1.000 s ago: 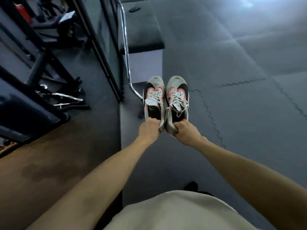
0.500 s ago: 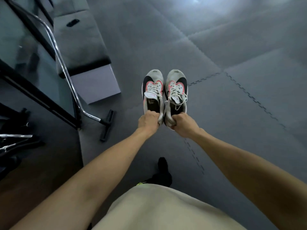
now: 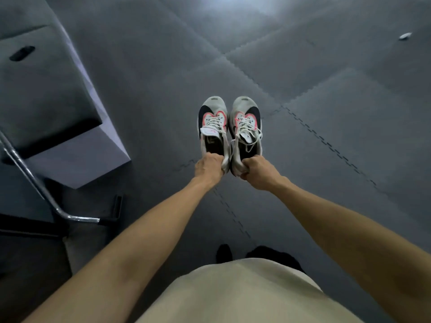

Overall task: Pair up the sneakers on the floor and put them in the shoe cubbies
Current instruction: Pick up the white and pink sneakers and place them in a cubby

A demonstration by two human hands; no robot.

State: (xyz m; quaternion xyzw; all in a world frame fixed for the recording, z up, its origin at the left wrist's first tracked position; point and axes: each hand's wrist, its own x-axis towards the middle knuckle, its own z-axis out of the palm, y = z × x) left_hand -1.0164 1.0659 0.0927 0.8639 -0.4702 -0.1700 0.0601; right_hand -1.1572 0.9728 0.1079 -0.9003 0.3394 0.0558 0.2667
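Note:
Two matching sneakers, white and grey with black patches and pink trim, hang side by side above the floor with toes pointing away from me. My left hand [image 3: 209, 167] grips the heel of the left sneaker [image 3: 212, 123]. My right hand [image 3: 256, 170] grips the heel of the right sneaker [image 3: 246, 123]. The two shoes touch along their inner sides. No shoe cubbies are in view.
Dark grey interlocking foam mats [image 3: 326, 101] cover the floor. A padded block with a pale side [image 3: 77, 157] stands at the left, with a chrome tube frame [image 3: 35, 183] beside it. A small white object [image 3: 405, 36] lies far right. My dark-socked feet [image 3: 224, 252] show below.
The view has swung right: the black rack and brown floor at the left are gone, and the padded block has slid to the left edge. Both hands keep holding the sneakers.

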